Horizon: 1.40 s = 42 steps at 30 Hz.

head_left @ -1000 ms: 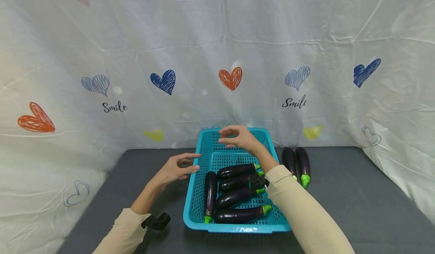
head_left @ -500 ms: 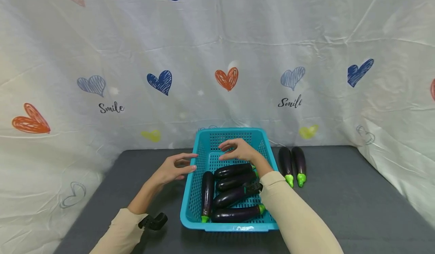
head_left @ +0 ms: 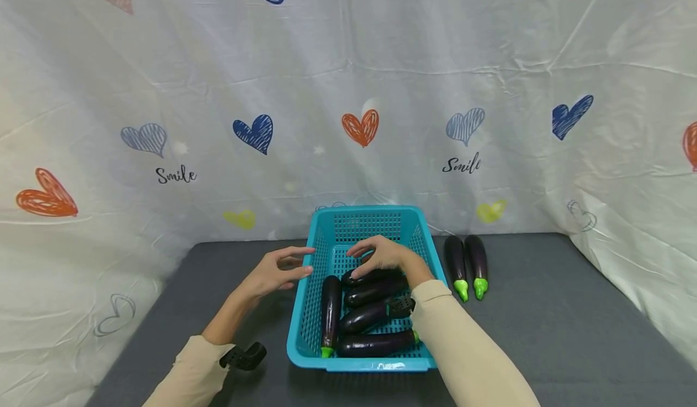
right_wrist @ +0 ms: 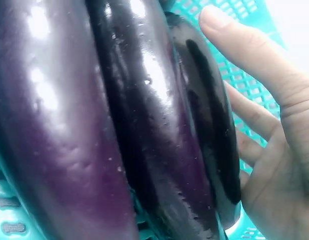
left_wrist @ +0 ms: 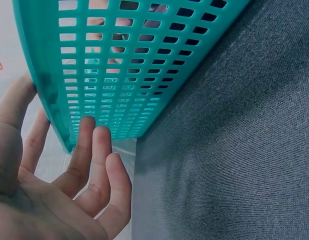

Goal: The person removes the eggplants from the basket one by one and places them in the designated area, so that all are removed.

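A blue plastic basket [head_left: 376, 365] holds several dark purple eggplants with green caps. My right hand [head_left: 383, 256] is inside it, at the farthest of the crosswise eggplants [head_left: 350, 279]. In the right wrist view its fingers reach behind that eggplant [right_wrist: 207, 120], and the thumb lies over the near side without plainly pressing it. The hand hides part of this eggplant in the head view. A lengthwise eggplant [head_left: 330, 313] lies along the basket's left wall. At the left rim, my left hand [head_left: 278, 271] has its fingers loosely extended, thumb and fingertips close to or touching the rim.
Two more eggplants [head_left: 476, 265] lie side by side on the grey-covered table [head_left: 544, 322], to the right of the basket. A white curtain [head_left: 305, 62] printed with hearts hangs behind the table. Dark wrist cameras [head_left: 245, 357] sit on both sleeves.
My right hand has come down from above the basket's far end toward me, to the farthest crosswise eggplant. The left hand stays at the rim. The whole view has shifted slightly.
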Motion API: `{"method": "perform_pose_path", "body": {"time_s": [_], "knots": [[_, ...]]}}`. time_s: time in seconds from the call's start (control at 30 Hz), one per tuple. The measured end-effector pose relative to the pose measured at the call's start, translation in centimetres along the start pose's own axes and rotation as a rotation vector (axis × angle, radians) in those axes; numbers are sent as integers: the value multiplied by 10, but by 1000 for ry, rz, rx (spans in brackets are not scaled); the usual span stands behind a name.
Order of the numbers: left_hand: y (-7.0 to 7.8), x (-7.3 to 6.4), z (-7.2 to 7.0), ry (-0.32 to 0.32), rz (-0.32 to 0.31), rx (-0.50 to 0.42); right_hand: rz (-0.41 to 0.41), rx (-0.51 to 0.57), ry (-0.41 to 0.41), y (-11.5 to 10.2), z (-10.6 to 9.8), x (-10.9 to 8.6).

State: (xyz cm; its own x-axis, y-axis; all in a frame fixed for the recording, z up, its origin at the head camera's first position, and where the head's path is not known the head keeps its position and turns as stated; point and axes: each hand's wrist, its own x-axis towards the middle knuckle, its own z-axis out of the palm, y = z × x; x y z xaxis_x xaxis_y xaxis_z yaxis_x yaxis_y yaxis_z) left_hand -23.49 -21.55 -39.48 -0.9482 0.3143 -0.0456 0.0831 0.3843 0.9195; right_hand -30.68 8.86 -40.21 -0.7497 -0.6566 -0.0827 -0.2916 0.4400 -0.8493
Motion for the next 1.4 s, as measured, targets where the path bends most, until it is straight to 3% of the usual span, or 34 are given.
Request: {"method": "perform_pose_path", "body": {"time_s": [0.37, 0.67, 0.87, 1.1, 1.4], "knots": [[1, -1, 0, 1, 8, -13, 42, -12, -57, -1, 4, 2], [1, -1, -1, 4, -14, -15, 44, -59, -47, -4, 4, 3], [0, 0, -1, -6, -7, -14, 38, -81, -17, -4, 3, 4], [-1, -1, -1, -9, -2, -24, -28, -88, 22, -7, -1, 4], [0, -1, -1, -22, 7, -40, -105, -62, 130, -12, -8, 1]]}}
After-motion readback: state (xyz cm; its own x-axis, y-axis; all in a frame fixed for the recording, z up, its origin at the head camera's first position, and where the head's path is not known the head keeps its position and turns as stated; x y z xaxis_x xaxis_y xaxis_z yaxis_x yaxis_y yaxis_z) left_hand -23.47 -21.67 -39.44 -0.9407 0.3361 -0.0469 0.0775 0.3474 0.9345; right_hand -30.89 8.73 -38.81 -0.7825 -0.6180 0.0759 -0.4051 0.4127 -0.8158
